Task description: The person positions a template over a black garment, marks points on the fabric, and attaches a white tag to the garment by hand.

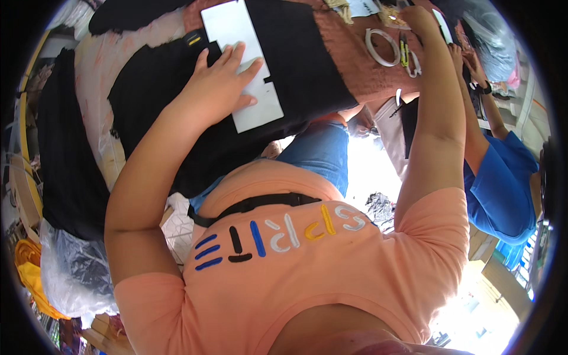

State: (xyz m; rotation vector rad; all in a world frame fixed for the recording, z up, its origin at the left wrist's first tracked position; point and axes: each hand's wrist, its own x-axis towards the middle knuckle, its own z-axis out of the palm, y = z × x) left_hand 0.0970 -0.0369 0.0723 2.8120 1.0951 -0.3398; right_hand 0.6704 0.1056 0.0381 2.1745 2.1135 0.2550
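Right, we join it with the left hand spread wide and pressed palm-down on a notched white panel, high on our clock between eleven and twelve. Fingers fanned, nothing pinched! We'd judge that broad spread is there to share the pressure and stop the panel skating over the black cloth beneath. The little finger reaches past the panel's edge onto the cloth itself, perhaps steadying both at once.

Now the line of it: we have the panel lying flat, its long axis running from between eleven and twelve down to between five and six, the near end pointing back toward the wearer's body. We spot a notch on its three o'clock side, and the cloth shows beyond both long edges, likely so those edges stay easy to follow.

Over at one o'clock, the right hand is stretched far out, fingers curled beside a clear packet; we can't tell whether it grips anything. Just short of it on the brown-covered desk sit a white ring and yellow-green snips, parked, we reckon, within easy reach and off the black cloth.
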